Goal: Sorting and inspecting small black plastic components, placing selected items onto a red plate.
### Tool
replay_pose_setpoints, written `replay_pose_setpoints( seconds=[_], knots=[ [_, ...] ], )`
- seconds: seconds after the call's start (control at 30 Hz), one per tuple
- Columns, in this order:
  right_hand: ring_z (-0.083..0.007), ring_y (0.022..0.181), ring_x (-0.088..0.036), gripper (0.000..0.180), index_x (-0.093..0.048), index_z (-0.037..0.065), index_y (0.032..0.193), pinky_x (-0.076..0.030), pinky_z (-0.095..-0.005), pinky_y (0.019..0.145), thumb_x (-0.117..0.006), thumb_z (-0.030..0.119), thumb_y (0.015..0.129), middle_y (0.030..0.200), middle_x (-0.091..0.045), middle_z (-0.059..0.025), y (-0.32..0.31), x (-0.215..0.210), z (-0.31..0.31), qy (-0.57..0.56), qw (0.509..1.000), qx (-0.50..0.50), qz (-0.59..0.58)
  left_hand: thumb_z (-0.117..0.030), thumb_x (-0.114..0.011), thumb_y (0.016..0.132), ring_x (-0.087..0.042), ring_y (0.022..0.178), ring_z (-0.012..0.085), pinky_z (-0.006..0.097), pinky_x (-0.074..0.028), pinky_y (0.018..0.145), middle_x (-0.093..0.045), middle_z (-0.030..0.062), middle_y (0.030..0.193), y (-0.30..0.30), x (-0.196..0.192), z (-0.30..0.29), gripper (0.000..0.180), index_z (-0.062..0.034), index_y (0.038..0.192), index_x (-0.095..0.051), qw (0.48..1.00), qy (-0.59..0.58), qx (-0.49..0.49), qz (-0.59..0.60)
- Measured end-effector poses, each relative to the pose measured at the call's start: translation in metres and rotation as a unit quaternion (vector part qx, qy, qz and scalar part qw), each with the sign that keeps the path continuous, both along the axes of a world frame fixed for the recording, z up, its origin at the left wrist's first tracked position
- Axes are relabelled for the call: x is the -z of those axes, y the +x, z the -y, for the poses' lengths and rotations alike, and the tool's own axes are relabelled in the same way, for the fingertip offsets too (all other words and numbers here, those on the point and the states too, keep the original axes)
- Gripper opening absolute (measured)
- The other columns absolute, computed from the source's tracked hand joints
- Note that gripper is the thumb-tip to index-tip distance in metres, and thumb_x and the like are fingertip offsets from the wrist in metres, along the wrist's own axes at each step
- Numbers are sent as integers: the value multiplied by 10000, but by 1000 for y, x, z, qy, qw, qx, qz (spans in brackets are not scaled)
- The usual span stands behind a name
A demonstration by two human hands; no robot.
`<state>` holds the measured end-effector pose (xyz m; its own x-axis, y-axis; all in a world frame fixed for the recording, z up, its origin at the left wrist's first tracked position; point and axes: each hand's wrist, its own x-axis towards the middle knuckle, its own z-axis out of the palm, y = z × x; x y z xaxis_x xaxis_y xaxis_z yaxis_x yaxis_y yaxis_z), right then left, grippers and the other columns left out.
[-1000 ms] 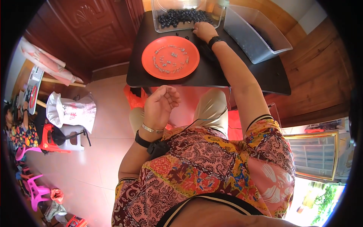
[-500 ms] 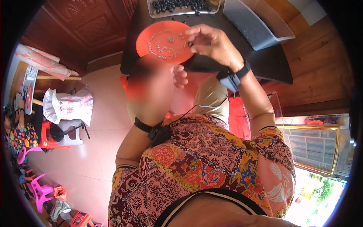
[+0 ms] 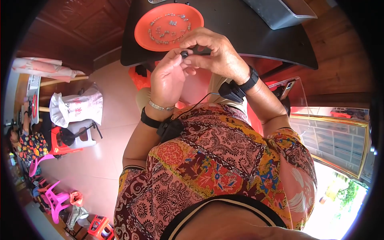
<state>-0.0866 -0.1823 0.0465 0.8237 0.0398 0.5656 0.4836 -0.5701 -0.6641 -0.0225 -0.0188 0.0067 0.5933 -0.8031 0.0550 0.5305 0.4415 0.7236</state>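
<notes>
Just off the near edge of a red plate, my two hands meet around a small black round piece. My left hand, palm turned up, pinches it at the fingertips. From the other side, the thumb and bent fingers of my right hand close on the same piece. Small metallic bits lie on the plate, many of them set out in a ring, with several loose inside it.
The plate rests on a dark table. A grey plastic bin stands at its far right. On the left floor are a white sack and pink and red stools. Another person sits at the far left.
My right hand has come down and left from the plate's right rim, carrying a small dark piece to my left hand. The left hand, blurred earlier, has turned palm up. The view has shifted slightly.
</notes>
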Motion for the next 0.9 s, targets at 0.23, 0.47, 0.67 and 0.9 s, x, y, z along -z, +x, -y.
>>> replay_pose_setpoints(
  seconds=[0.23,0.47,0.67,0.9],
  knots=[
    [-229,923,-632,248,-670,50,927,-526,-322,781,-728,-3,691,1008,-637,-76,-3,4,-7,-4,1000,13,13,-207,-401,964,-563,965,168,317,-431,794,-592,86,1118,3,8,-7,335,1,1211,-490,999,0,25,20],
    [-266,812,-626,190,-660,57,881,-516,-349,683,-692,35,695,894,-637,-59,2,-2,-11,-98,994,27,38,-213,-453,930,-573,873,147,281,-407,780,-595,50,957,-2,1,-7,251,-20,1066,-539,992,94,-46,77],
    [-274,808,-633,148,-672,71,860,-505,-351,700,-699,76,715,834,-647,-89,21,-12,4,-72,996,-52,-8,-212,-464,929,-580,855,155,284,-405,778,-609,55,937,5,6,-15,221,-31,1002,-569,992,91,-60,60],
    [-292,786,-643,161,-694,76,901,-506,-372,707,-621,146,775,860,-680,-111,83,-2,32,-251,964,77,-31,-209,-466,935,-595,868,190,303,-422,779,-611,70,938,13,12,-25,204,-38,980,-569,997,54,-49,-12]
  ],
)
